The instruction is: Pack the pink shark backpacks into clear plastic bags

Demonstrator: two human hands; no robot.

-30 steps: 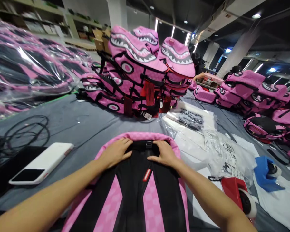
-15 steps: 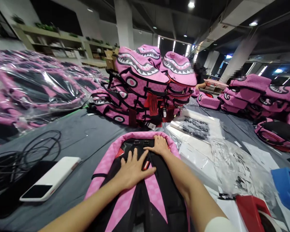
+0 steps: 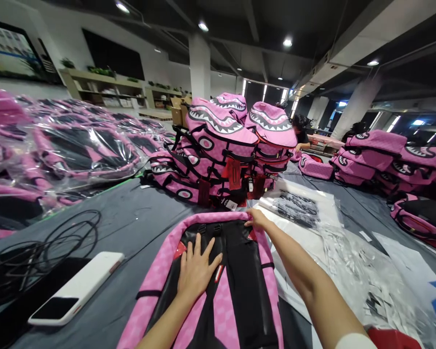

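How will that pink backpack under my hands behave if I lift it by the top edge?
The pink backpack lies flat under the left hand, so it is probably empty, light and floppy, and would likely sag. Its black straps look loose and may dangle. The right hand touches the top corner, where the fabric seems grippy rather than slippery.

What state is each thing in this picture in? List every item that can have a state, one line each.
Backpack: lying flat, strap side up.
Left hand: open, pressed flat on the backpack.
Right hand: at the backpack's top right edge; grip unclear.
Phone: lying flat, screen dark.
Cables: loosely coiled.
Stacked backpacks: piled, unbagged.
Bagged backpacks: wrapped in clear plastic.
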